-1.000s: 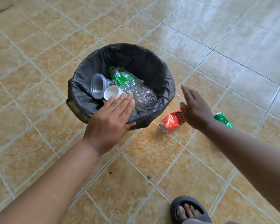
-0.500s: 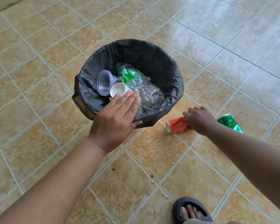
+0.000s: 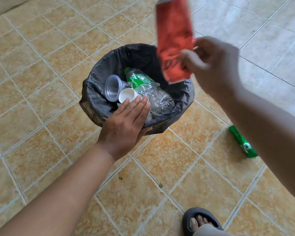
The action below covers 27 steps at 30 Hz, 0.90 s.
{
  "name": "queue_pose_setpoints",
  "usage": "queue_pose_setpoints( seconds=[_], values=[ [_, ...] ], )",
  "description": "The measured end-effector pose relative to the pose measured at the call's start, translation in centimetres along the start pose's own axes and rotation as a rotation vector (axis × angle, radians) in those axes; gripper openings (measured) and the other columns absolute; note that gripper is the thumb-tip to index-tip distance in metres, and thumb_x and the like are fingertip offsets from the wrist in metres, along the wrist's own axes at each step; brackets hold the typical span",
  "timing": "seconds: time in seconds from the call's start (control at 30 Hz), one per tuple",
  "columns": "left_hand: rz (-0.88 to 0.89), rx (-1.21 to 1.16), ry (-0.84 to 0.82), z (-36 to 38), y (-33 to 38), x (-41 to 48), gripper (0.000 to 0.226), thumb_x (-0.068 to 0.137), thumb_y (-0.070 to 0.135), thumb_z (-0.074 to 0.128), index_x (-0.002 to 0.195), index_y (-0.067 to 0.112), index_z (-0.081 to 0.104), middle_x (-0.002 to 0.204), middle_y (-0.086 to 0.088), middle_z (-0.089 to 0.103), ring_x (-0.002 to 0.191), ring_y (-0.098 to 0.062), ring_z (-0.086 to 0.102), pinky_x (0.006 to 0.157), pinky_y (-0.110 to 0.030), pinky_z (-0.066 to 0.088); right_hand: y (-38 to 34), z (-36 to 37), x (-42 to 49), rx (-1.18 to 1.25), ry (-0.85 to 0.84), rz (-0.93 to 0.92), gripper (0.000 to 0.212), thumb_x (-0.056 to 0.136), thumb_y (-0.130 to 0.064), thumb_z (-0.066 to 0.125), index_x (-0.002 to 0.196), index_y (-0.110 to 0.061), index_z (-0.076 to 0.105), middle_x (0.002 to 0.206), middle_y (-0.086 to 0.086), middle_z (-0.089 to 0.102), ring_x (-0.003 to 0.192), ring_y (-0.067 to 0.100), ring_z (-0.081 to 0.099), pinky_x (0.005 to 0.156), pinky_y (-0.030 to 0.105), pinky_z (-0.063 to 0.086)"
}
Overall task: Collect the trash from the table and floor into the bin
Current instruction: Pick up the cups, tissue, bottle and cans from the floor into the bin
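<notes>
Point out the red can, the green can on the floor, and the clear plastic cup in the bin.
red can [image 3: 174, 38], head view, on the red side wall, upper half.
green can [image 3: 243, 142], head view, on the middle of its green side.
clear plastic cup [image 3: 112, 88], head view, on the ribbed inner wall seen through its mouth.

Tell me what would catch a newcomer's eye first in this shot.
The blurred red can, held up by the right hand at upper right, above the black-lined bin. Next, the left hand resting flat on the bin's near rim, beside a crushed plastic bottle inside. A green can lies on the floor at right.
</notes>
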<state>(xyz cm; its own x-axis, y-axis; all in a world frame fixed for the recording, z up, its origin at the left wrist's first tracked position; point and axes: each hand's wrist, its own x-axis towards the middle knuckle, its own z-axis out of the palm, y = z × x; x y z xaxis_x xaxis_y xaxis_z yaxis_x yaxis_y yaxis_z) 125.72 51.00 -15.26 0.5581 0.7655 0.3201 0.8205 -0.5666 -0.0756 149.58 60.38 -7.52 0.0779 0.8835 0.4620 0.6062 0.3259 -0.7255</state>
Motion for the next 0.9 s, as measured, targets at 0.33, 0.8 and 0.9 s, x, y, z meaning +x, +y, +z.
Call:
queue_pose_setpoints(
  seconds=[0.33,0.8,0.9],
  values=[
    [0.009,0.077,-0.047,-0.3,0.0,0.1,0.057,0.106,0.036,0.037,0.147,-0.004,0.039,0.153,-0.022,0.038,0.143,-0.035,0.039,0.114,-0.053,0.036,1.5,4.6,-2.9,-0.725,-0.349,-0.197,0.062,0.099,-0.065,0.032,0.105,-0.016,0.070,0.092,0.006,0.068,0.085,0.027,0.059,0.063,0.032,0.039],
    [-0.002,0.050,-0.043,-0.1,0.0,0.0,0.057,0.104,0.037,0.045,0.146,-0.003,0.042,0.153,-0.021,0.040,0.143,-0.034,0.039,0.117,-0.053,0.033,19.2,-6.4,-10.8,-0.782,-0.489,0.330,0.068,0.094,-0.042,0.063,0.149,-0.007,0.042,0.146,0.025,0.048,0.133,0.043,0.045,0.106,0.052,0.044],
    [-0.005,0.056,-0.035,-0.1,0.1,0.0,0.057,0.105,0.037,0.044,0.145,-0.004,0.042,0.152,-0.021,0.041,0.142,-0.034,0.040,0.117,-0.053,0.033,22.4,-8.8,-13.2,-0.962,-0.637,0.495,0.083,0.089,-0.056,0.063,0.155,-0.017,0.030,0.156,0.023,0.036,0.139,0.045,0.038,0.108,0.053,0.043]
  ],
)
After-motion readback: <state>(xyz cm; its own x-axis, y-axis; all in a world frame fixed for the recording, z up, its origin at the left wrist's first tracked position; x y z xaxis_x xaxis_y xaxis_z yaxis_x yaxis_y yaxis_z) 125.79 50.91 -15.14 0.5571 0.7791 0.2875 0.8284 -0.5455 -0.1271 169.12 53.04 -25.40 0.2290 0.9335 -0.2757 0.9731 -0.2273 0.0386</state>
